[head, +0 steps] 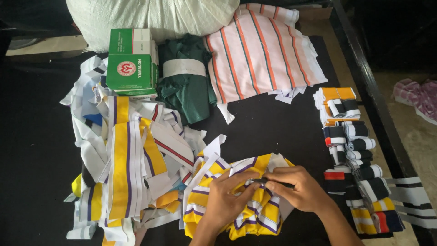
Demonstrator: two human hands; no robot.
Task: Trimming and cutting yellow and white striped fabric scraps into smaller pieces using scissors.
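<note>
While both hands are working low in the middle of the dark table (pixel 273 123), the lines below are going from the fingers outward.

Right fingers: the right hand (pixel 302 189) is pinching a thin dark tool (pixel 268 181); its fingers are closed around it. I cannot tell what kind of tool it is.

Left fingers: the left hand (pixel 225 198) is pressing down on the yellow striped cloth (pixel 255 214), and its fingertips are gripping a fold of it beside the tool's tip.

Where the cloth is: it is lying bunched up under both hands, near the front edge of the table, between the strip pile and the rolls.

Which way the tool is pointing: it is lying almost flat, with its long side going left to right and its tip pointing left toward the left fingers.

Which way the cloth is lying: it is crumpled, so I cannot tell its long side for sure.

Looking done: I am guessing the neat small rolls (pixel 355 150) on the right are finished.

Looking left: I am guessing the messy pile of strips (pixel 132 164) on the left is waiting, so lots of work is remaining.

Farther back: a green box (pixel 132 61), a folded green cloth (pixel 184 82) and a pink striped cloth (pixel 261 54) are sitting untouched.
</note>
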